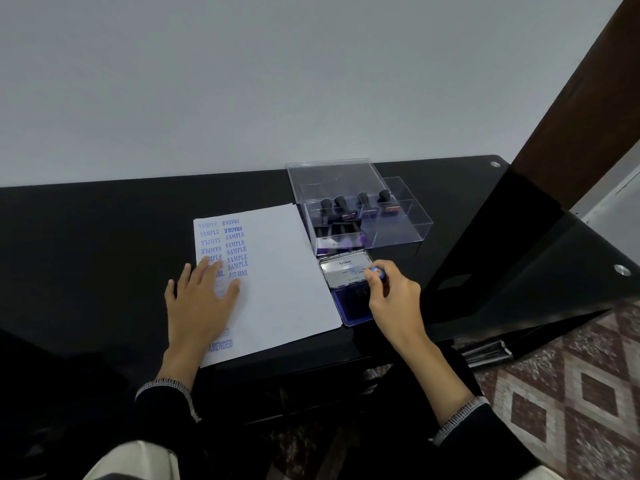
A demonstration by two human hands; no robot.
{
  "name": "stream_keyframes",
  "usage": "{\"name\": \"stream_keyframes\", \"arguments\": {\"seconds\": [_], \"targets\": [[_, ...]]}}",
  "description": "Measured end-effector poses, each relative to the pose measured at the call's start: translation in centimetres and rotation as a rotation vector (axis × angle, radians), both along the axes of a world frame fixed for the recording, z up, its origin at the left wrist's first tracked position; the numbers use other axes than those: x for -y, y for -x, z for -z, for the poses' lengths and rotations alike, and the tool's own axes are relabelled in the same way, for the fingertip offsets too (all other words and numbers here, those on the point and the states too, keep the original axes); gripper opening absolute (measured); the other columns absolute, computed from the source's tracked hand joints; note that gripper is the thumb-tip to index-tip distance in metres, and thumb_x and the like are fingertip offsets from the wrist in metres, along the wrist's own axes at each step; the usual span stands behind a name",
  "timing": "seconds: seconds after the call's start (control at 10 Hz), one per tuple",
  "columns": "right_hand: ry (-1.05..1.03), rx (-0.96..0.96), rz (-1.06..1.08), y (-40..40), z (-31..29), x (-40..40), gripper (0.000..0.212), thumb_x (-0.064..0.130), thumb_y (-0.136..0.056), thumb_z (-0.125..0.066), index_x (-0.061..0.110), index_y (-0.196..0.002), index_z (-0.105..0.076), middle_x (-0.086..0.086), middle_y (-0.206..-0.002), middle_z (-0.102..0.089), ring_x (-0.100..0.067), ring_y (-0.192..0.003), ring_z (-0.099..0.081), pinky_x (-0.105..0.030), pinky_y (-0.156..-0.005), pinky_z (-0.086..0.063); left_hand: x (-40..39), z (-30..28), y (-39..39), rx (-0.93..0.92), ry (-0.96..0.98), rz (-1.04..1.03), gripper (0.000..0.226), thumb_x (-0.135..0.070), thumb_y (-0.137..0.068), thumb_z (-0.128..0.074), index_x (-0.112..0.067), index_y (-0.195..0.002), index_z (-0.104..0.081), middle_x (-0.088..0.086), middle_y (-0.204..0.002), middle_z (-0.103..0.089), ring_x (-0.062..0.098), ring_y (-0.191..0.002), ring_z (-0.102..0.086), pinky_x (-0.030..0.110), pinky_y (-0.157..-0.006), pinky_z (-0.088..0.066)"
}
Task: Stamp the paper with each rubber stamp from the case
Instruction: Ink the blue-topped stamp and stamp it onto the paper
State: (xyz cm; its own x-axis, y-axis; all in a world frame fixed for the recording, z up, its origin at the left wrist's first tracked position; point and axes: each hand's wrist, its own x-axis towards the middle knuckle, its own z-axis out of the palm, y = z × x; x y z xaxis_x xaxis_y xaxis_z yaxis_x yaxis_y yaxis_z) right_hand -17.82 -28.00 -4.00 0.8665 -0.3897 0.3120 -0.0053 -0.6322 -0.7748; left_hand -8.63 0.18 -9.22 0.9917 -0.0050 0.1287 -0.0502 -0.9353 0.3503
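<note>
Bare paper [287, 271] right of left hand [199, 299]; ink pad [349, 292] and case [360, 216] crowding its right edge.

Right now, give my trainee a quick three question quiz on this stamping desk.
1. True or false: the left hand lies flat on the paper.
2. What does the right hand hold over the ink pad? A. a stamp B. a pen
3. Which word is stamped lowest on the paper?

Key: 1 true. 2 A. 3 AMENDED.
</note>
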Motion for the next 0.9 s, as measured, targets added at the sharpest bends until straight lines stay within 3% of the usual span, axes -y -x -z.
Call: {"name": "stream_keyframes", "arguments": {"seconds": [0.2, 0.4, 0.6, 0.9], "targets": [[0.085, 0.037, -0.018, 0.0, 1.2, -0.4, 0.018, 0.014, -0.094, -0.055, 0.005, -0.108, -0.062, -0.002, -0.078, -0.063, -0.007, -0.065, -0.059, -0.008, -0.059, -0.044, -0.1, 0.0, 0.1, 0.003, 0.008, 0.004, 0.060, -0.057, -0.095, -0.037, -0.027, -0.147, -0.036, -0.005, -0.157, -0.026, 0.020, -0.147, -0.014, 0.047, -0.118, -0.005], [0.101, 0.131, -0.005, 0.2, 2.3, -0.5, 0.013, 0.008, -0.092, -0.056, 0.002, -0.102, -0.062, 0.003, -0.076, -0.058, 0.002, -0.070, -0.057, -0.003, -0.060, -0.039, -0.1, -0.1, 0.1, -0.001, 0.010, 0.000, 0.060, -0.057, -0.095, -0.036, -0.027, -0.147, -0.035, -0.004, -0.158, -0.026, 0.020, -0.147, -0.014, 0.047, -0.119, -0.005], [0.134, 0.109, -0.037, -1.1, 1.7, -0.2, 0.009, 0.005, -0.092, -0.058, 0.001, -0.098, -0.063, 0.001, -0.070, -0.057, -0.003, -0.057, -0.053, -0.002, -0.057, -0.037, -0.1, 0.0, 0.1, -0.005, 0.024, 0.004, 0.060, -0.056, -0.096, -0.035, -0.026, -0.148, -0.034, -0.004, -0.158, -0.024, 0.019, -0.148, -0.012, 0.045, -0.119, -0.004], [0.107, 0.162, 0.010, 0.0, 3.2, -0.4, 0.010, 0.002, -0.090, -0.058, 0.001, -0.100, -0.062, 0.001, -0.078, -0.059, -0.006, -0.063, -0.054, -0.002, -0.061, -0.038, -0.6, -0.4, 0.3, 0.041, 0.325, -0.018, 0.040, -0.027, -0.100, -0.045, -0.014, -0.137, -0.051, 0.001, -0.153, -0.036, 0.017, -0.146, -0.019, 0.037, -0.120, -0.006]]}}
